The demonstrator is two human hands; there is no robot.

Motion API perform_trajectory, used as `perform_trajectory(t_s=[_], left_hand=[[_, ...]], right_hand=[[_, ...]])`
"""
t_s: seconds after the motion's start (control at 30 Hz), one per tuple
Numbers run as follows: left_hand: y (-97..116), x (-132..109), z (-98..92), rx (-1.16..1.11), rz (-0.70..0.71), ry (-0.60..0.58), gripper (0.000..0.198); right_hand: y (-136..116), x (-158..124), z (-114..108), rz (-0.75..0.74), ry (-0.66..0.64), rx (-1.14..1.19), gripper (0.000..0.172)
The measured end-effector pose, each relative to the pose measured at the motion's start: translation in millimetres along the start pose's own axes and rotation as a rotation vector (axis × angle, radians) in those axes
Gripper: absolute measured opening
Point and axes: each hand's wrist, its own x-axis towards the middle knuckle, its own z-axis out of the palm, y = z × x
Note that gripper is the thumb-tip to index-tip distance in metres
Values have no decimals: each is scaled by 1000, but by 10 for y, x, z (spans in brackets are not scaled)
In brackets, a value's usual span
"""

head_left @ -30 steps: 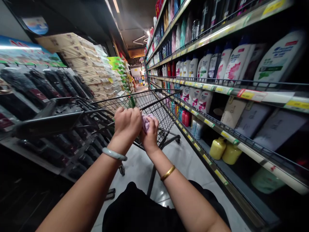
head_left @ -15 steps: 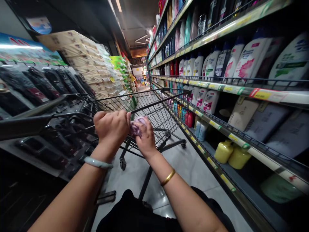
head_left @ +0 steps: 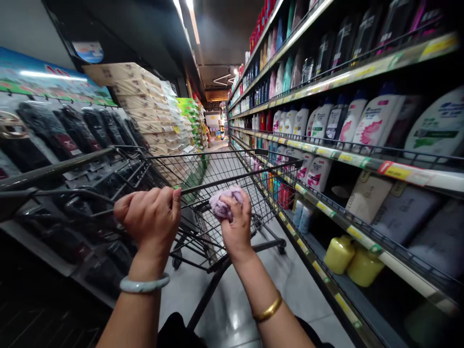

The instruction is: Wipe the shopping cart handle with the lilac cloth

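Note:
A black wire shopping cart (head_left: 206, 188) stands in front of me, its basket stretching ahead and to the right. My left hand (head_left: 150, 217) is closed around a bar on the cart's near side, knuckles up, with a pale bangle on the wrist. To its right, my right hand (head_left: 237, 224) clutches a crumpled light purple cloth (head_left: 224, 203) beside the same bar. Whether the cloth touches the bar I cannot tell. A gold bangle sits on the right wrist.
Shelves on the right carry shampoo bottles (head_left: 379, 116), grey boxes (head_left: 408, 208) and yellow jars (head_left: 339, 255). On the left hang packaged dark goods (head_left: 68, 130) by stacked cartons (head_left: 141, 106). Tiled floor (head_left: 304, 285) runs beneath the cart.
My hands have moved apart: the left slid left along the bar, and the right moved right with the cloth. The whole view has shifted, with the cart sitting lower in it.

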Motion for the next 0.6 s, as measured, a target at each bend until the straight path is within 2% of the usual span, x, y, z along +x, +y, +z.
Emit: perform_trajectory(t_s=[0.13, 0.23, 0.37, 0.43, 0.5, 0.6], left_hand=[[-50, -77, -73, -61, -86, 110, 29], [-17, -122, -149, -129, -137, 163, 24], [86, -153, -218, -225, -74, 88, 24], [141, -154, -207, -284, -38, 48, 28], [170, -149, -168, -317, -38, 30, 26], [143, -135, -97, -325, -64, 44, 21]], right_hand=[[181, -75, 3, 73, -56, -172, 34], [90, -103, 26, 45, -71, -176, 31], [-273, -34, 42, -194, -120, -57, 47], [-337, -44, 83, -259, -145, -69, 49], [-285, -100, 131, -245, -173, -134, 42], [-188, -142, 130, -147, -246, -155, 31]])
